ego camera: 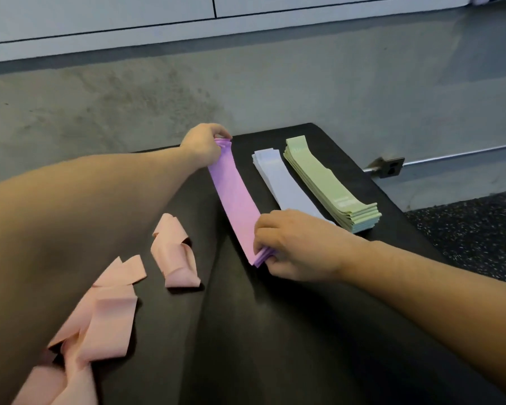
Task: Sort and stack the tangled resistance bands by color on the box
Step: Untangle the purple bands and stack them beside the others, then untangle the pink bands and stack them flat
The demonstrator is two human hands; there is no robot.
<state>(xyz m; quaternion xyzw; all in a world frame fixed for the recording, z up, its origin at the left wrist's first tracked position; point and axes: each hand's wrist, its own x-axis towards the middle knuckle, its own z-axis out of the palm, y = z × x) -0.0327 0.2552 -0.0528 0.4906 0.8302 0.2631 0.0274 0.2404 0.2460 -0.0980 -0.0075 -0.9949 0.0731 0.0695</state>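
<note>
Purple bands (236, 197) end-pinched by left hand (202, 143), right hand (294, 244).

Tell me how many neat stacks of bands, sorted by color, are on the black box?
3. The green stack lies farthest right, the pale blue stack beside it, and the purple stack is held at both ends by the hands. The pink bands remain tangled.

A gym or fitness room: speckled black rubber flooring (476, 229), polished grey concrete floor (158, 92), and a black padded box (275, 331).
</note>
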